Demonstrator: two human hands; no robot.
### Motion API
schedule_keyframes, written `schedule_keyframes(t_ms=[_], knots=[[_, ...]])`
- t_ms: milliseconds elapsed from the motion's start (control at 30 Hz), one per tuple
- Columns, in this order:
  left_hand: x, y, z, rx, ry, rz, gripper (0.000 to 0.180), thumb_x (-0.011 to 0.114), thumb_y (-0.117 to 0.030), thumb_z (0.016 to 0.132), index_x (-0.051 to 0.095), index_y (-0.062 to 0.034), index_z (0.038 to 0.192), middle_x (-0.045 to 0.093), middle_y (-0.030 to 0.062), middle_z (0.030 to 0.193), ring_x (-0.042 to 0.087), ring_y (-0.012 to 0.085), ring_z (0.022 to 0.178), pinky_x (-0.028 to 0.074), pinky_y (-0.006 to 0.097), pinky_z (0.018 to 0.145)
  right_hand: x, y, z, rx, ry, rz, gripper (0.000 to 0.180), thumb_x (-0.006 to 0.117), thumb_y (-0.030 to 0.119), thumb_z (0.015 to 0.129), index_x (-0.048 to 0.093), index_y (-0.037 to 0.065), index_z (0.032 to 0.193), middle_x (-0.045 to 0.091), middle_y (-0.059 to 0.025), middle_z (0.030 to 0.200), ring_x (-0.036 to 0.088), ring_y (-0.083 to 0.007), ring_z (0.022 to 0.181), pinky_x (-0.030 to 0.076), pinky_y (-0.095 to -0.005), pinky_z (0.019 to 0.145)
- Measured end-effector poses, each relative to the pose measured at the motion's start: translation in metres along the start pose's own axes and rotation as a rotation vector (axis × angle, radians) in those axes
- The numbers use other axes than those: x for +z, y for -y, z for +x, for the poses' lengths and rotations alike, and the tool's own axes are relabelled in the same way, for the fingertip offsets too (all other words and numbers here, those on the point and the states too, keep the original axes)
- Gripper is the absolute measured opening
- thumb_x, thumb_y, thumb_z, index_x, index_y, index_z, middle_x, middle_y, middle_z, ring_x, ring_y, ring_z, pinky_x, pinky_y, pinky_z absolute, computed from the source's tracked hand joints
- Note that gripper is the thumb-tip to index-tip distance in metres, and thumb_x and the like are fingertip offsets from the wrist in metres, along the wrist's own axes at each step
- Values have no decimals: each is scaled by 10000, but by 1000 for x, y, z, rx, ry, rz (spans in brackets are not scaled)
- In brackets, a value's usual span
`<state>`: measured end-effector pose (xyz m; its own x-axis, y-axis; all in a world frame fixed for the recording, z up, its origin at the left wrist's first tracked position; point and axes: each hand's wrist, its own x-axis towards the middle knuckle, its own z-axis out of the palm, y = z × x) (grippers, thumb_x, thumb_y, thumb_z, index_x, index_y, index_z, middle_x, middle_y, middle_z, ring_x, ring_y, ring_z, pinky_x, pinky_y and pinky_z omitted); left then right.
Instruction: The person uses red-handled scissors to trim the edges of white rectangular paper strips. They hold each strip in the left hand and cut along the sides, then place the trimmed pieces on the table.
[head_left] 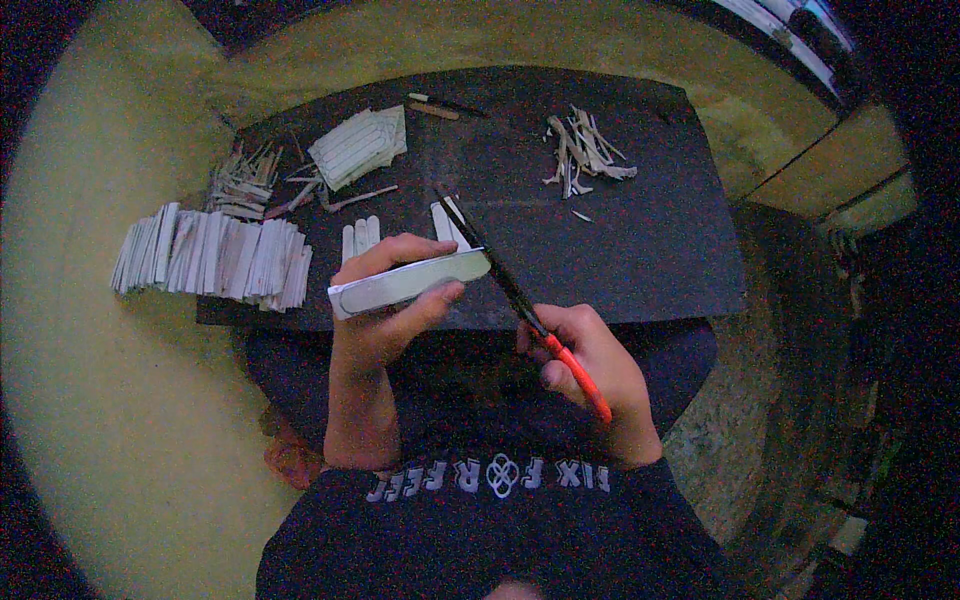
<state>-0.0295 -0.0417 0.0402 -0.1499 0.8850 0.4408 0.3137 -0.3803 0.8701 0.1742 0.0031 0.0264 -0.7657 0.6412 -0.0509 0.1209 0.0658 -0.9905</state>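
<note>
Between the thumb and fingers of my left hand [378, 335] is a white paper strip [408, 284] with a rounded outline drawn on it. My right hand [602, 365] is closed round the red handle of a pair of scissors [515, 290]. Their dark blades slant up and left, meeting the right end of the strip. Whether the blades are apart is hard to make out. Just beyond my left hand lie a few white strips with rounded ends [361, 236]. More pale strips [446, 222] lie behind the blades.
A long row of white strips [210, 255] stands at the dark table's [650, 250] left edge, with thin offcuts [245, 180] behind. Farther back are pale sheets with drawn outlines [360, 148], a pen [450, 103] and a brown stick [435, 112]. Curled scraps [588, 155] lie back right.
</note>
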Motion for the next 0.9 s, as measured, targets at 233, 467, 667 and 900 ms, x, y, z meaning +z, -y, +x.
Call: schedule_keyframes(t_ms=[233,467,667,900], knots=[[3,13,-5,-53,-51,-199,213,654,-1,654,574,26,849,597,96,817,565,145,753,449,247,657,-2,-1,-1,34,7,-29,795,434,799,525,476,19,672,403,0,524,394,-97,492,290,-240,438],[3,7,-4,-165,-75,-249,167,618,36,681,573,32,841,592,97,788,570,144,702,458,247,621,-3,-1,-2,41,10,-65,799,424,802,527,473,16,663,404,-7,528,397,-105,500,290,-250,441],[10,5,-8,-226,-192,-193,91,585,-27,741,581,22,818,597,74,732,564,127,656,448,237,584,-8,-8,-2,-16,94,-53,423,615,382,655,515,7,824,480,-68,546,412,-131,499,359,-313,466],[35,-17,-1,-197,-270,8,166,503,-124,821,587,18,804,590,56,704,531,102,603,410,214,536,-7,-12,2,-62,116,16,531,575,452,664,496,-6,919,536,-108,652,487,-183,587,402,-336,554]])
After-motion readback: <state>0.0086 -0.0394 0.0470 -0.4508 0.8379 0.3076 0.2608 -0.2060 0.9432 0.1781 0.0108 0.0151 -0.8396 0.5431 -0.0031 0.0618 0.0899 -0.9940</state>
